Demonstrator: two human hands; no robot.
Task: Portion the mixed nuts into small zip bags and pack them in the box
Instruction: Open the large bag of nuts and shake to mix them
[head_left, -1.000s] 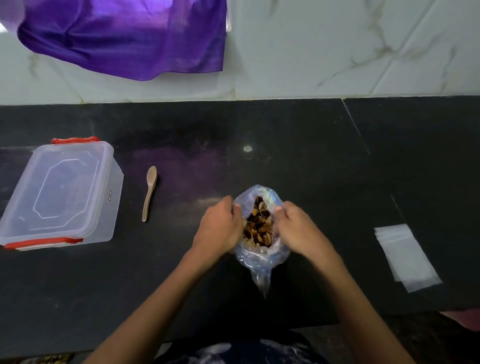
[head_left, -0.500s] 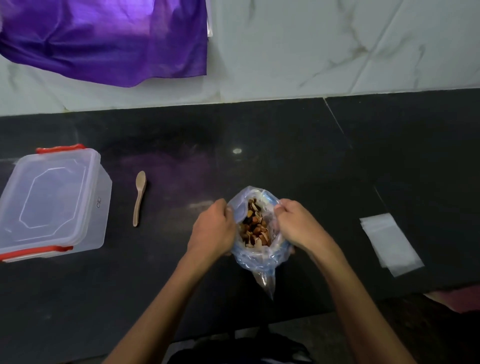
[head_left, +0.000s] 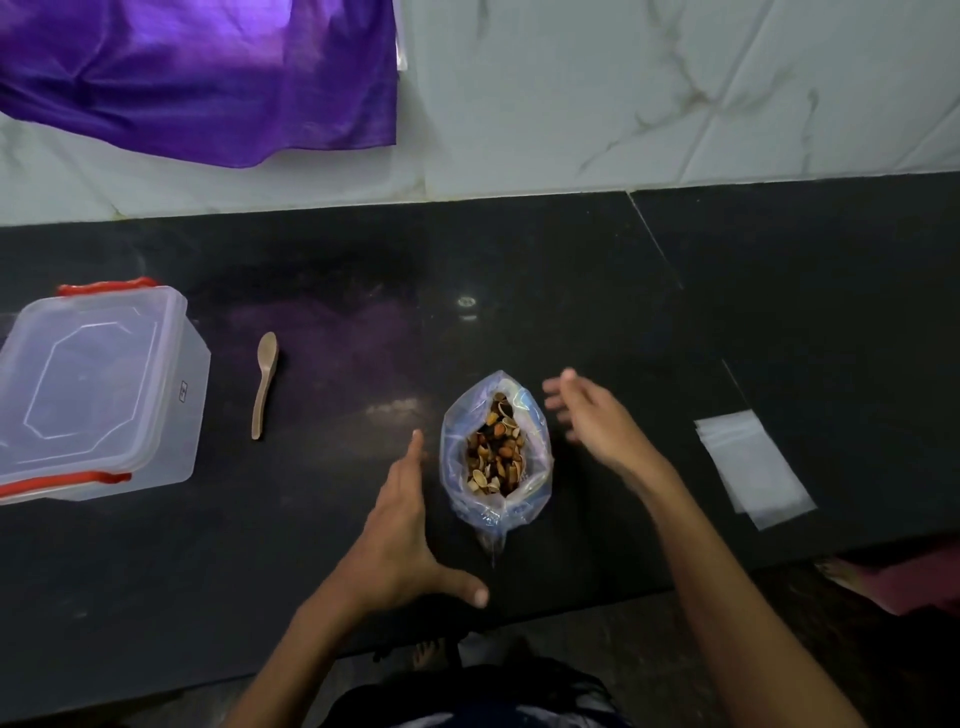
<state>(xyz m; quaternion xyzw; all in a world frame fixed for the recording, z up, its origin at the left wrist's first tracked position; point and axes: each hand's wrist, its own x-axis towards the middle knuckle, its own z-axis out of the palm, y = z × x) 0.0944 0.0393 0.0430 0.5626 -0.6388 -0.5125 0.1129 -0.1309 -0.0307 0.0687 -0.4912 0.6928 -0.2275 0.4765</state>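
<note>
At the far left of the dark desk (head_left: 519, 249) sits a clear plastic box (head_left: 98, 389) with its lid on and red clips at its near and far edges. Just to its right, apart from it, a small wooden spoon (head_left: 265, 384) lies flat, bowl pointing away toward the wall. Above them, a purple cloth (head_left: 197, 78) hangs against the pale marbled wall.

Toward the middle, the left hand (head_left: 402, 530) is spread wide — fingers straight, thumb stuck out toward the desk's near edge — and holds nothing; it hovers just beside the big bag, and I cannot tell whether a fingertip brushes it. The bag of mixed nuts (head_left: 496, 457) stands upright on the desk between the two hands, its mouth gaping so the brown and tan nuts show inside, its blue-tinted plastic bunched to a point at the near side.

The right hand (head_left: 592, 415) is blurred, fingers loosely extended and empty, near the bag's right side but apart from it. Further right, well clear of the hand, a small stack of clear zip bags (head_left: 753, 467) lies flat — close to the desk's near edge.
</note>
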